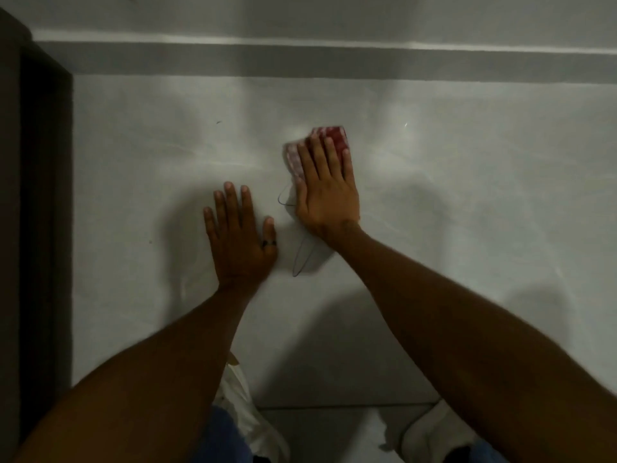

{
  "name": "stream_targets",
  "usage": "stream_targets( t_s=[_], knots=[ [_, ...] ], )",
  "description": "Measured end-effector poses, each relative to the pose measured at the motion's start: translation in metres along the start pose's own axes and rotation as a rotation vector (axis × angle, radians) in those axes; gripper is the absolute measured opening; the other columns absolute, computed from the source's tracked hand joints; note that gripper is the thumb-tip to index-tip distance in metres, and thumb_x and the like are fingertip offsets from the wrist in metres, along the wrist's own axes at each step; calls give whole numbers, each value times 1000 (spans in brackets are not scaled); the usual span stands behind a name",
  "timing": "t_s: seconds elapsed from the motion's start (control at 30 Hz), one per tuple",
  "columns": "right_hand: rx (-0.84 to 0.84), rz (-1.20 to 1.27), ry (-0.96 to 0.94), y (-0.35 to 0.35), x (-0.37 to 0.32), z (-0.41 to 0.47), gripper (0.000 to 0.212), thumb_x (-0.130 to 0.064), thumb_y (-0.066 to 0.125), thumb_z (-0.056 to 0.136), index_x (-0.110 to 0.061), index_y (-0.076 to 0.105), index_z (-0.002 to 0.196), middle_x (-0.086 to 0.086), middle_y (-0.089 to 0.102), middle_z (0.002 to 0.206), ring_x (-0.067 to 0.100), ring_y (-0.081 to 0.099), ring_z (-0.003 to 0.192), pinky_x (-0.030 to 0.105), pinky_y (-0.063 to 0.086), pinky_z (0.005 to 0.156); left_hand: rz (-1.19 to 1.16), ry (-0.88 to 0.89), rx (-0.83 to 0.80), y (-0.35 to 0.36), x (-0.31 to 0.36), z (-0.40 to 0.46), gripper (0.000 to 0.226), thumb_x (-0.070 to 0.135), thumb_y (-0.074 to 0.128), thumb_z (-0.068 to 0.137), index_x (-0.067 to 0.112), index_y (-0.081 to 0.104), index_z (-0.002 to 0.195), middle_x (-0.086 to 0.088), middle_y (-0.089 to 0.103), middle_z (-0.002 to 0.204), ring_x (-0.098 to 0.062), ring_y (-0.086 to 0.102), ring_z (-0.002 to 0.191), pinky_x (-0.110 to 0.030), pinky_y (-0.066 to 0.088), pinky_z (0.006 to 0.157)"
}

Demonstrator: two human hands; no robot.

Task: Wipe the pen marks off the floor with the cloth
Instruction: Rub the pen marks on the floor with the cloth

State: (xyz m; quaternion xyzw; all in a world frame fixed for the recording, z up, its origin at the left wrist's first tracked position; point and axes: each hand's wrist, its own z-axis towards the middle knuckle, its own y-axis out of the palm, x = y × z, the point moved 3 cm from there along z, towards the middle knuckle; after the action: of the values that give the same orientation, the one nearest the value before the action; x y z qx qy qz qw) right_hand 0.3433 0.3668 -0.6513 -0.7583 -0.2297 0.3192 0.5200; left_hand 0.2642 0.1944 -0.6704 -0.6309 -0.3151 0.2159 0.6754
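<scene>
A red and white patterned cloth [335,136] lies flat on the pale floor [467,195], and my right hand [325,188] presses down on it with fingers spread, covering most of it. Thin dark pen marks show beside that hand: a loop [283,197] at its left edge and a long narrow loop [300,259] below the wrist. My left hand [240,238] rests flat on the bare floor to the left, fingers apart, a dark ring on the thumb, holding nothing.
A dark door frame or furniture edge [43,212] runs down the left side. A grey skirting band [334,61] and the wall lie at the top. My knees in blue and white clothing [240,429] are at the bottom.
</scene>
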Motion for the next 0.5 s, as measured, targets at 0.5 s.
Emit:
stream_targets(
  t_s=[0.5],
  knots=[
    [87, 135, -55, 66, -46, -207, 62, -34, 44, 108, -21, 31, 167, 8, 24, 177, 30, 16, 166, 56, 20, 134, -33, -1, -12, -4, 2, 0, 67, 40, 36, 112, 8, 27, 170, -20, 21, 179, -40, 17, 167, -62, 15, 135]
  ],
)
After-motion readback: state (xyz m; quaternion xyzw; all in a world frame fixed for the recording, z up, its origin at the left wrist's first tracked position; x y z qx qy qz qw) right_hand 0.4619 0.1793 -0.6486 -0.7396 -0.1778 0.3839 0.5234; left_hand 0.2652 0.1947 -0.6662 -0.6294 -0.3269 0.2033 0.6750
